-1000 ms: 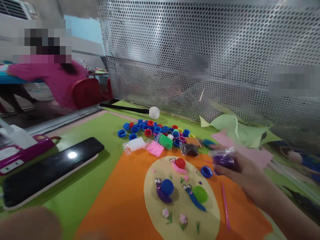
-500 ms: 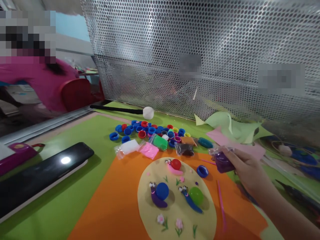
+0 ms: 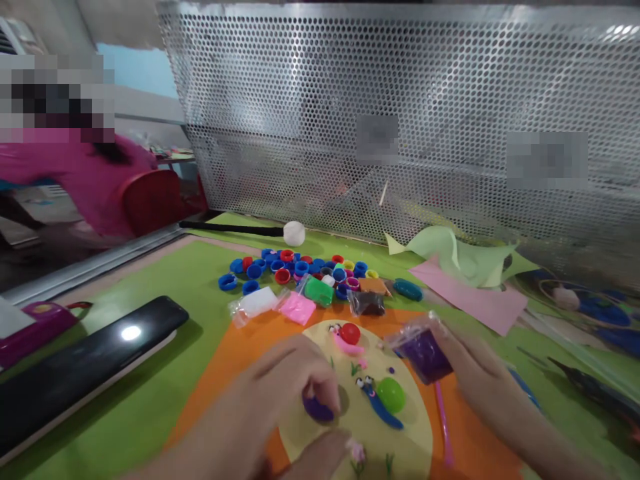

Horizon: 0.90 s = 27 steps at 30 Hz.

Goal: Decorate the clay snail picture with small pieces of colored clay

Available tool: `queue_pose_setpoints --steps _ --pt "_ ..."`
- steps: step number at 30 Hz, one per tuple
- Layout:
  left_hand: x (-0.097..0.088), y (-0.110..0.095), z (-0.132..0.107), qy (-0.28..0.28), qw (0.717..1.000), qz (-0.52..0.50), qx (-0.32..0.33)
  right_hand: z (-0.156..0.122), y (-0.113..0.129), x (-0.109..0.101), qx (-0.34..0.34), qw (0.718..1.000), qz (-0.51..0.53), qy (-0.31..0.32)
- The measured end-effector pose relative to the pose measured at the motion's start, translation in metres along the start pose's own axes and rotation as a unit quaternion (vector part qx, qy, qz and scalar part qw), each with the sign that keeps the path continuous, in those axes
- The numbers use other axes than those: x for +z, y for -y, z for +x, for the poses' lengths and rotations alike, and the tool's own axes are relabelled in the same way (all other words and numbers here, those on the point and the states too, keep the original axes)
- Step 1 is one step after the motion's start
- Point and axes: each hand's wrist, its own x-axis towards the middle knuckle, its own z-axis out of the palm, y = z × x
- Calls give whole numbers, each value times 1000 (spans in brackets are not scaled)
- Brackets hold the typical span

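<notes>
My right hand [image 3: 473, 367] pinches a clear packet of purple modelling clay [image 3: 425, 357] above the right side of the cream oval. My left hand [image 3: 277, 390] hovers over the oval's left part, fingers curled and thumb apart, with nothing seen between them. It covers most of a purple clay snail [image 3: 319, 409]. Glued-looking on the cream oval [image 3: 350, 393] are a pink snail with a red cap [image 3: 350, 333] and a blue snail with a green cap [image 3: 391, 395]. Small clay flowers and grass tufts surround them. The oval lies on orange paper [image 3: 215, 400].
Several bottle caps [image 3: 301, 268] are heaped behind the orange paper, with packets of white, pink [image 3: 297, 307], green and black clay before them. A phone [image 3: 100, 367] lies left. Pink paper [image 3: 465, 293], a pink stick [image 3: 443, 427] and a dark pointed tool [image 3: 590, 390] are right. A perforated metal panel [image 3: 300, 133] stands behind.
My left hand has come into view over the oval. My right hand has brought the purple clay packet left and nearer. The blue cap by the oval is now mostly hidden.
</notes>
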Motion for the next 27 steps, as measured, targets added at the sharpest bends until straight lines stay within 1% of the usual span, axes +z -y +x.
queue_pose_setpoints --steps 2,3,5,7,9,11,14,16,18,20,22,25,27 --pt "6 -3 14 26 995 -75 -57 -12 9 4 -39 999 -17 2" --pt "10 -5 18 42 990 -108 -86 -18 14 6 -70 997 -22 17" --pt "20 -7 22 67 983 -134 -106 -26 21 9 -122 989 -18 76" --pt "26 -9 22 83 984 -133 -88 -29 26 11 -152 980 -5 131" --pt "28 -12 21 87 987 -120 -55 -28 28 11 -171 972 -7 159" --pt "26 -15 21 78 991 -106 -18 -26 30 10 -194 966 -13 173" --pt "20 -20 22 62 995 -83 12 -24 31 6 -217 961 -7 174" --pt "15 -23 22 58 996 -70 19 -25 32 4 -220 960 5 170" --pt "13 -25 22 76 996 -54 12 -27 33 4 -244 957 12 155" --pt "13 -25 22 99 994 -37 5 -28 35 8 -293 948 4 124" --pt "16 -24 22 112 993 -24 21 -31 36 13 -333 937 -26 100" --pt "19 -23 21 116 991 -16 61 -37 37 17 -335 933 -55 121" --pt "18 -20 22 111 992 -21 60 -38 36 12 -308 938 -97 126"
